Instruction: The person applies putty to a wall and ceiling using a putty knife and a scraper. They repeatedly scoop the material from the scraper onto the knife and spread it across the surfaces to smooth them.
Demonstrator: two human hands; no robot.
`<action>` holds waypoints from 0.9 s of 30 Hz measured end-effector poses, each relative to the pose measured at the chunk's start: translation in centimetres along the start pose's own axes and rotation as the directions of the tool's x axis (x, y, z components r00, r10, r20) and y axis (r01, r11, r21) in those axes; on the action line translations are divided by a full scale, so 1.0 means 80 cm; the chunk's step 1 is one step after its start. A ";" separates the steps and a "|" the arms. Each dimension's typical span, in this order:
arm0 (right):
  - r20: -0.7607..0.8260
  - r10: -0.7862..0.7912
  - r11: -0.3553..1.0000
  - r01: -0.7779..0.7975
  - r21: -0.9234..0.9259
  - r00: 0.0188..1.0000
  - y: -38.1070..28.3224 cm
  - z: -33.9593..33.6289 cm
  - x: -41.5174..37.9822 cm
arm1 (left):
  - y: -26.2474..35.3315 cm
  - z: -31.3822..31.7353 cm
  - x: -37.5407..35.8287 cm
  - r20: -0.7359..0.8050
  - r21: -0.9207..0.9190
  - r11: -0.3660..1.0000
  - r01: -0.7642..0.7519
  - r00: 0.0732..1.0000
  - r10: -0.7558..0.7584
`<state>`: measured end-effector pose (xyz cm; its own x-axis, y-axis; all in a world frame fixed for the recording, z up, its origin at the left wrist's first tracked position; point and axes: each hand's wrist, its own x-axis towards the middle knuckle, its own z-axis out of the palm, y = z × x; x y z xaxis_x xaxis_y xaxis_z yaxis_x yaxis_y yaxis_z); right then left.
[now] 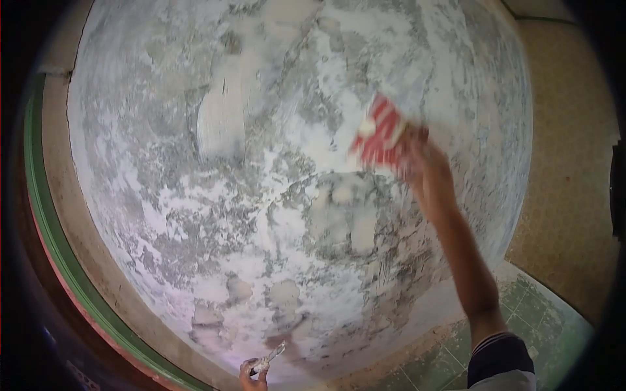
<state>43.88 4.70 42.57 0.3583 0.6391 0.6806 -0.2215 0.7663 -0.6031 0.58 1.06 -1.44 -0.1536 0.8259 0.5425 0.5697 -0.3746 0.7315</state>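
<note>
A wall [280, 85] with patchy white filler over grey plaster takes up most of the head view. My right hand [424, 163] is raised against its upper right part, arm stretched out. Its fingers are closed on a flat red spreader [378, 140] with pale streaks, blurred by motion and lying close to the wall surface. Low in the view, my left hand [253, 376] grips a small putty knife [274, 354]. The blade is coated with whitish filler and points up and to the right.
A green frame strip [62, 260] curves along the left edge. Greenish floor tiles [521, 306] show at the lower right, beside a tan patterned surface [567, 163]. A dark object [616, 189] sits at the far right edge.
</note>
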 end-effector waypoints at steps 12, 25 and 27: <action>0.334 -0.812 0.133 0.709 -0.693 0.479 -0.146 0.091 0.363 | -0.043 0.000 -0.005 -0.113 -0.076 0.995 -0.069 0.992 0.060; 0.750 -0.561 -0.437 0.645 -0.627 0.350 -0.098 0.171 0.416 | -0.037 -0.012 -0.054 -0.186 -0.095 0.961 0.261 0.943 -0.274; 0.779 -0.499 -0.449 0.655 -0.608 0.380 -0.067 0.137 0.393 | -0.038 -0.005 -0.057 -0.201 -0.104 0.964 0.246 0.944 -0.263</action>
<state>46.37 21.37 71.75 -0.4595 -0.0887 0.8837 0.8852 0.0352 0.4638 -0.79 -1.78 -5.97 -0.4571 0.7929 0.4030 0.4273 -0.2017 0.8813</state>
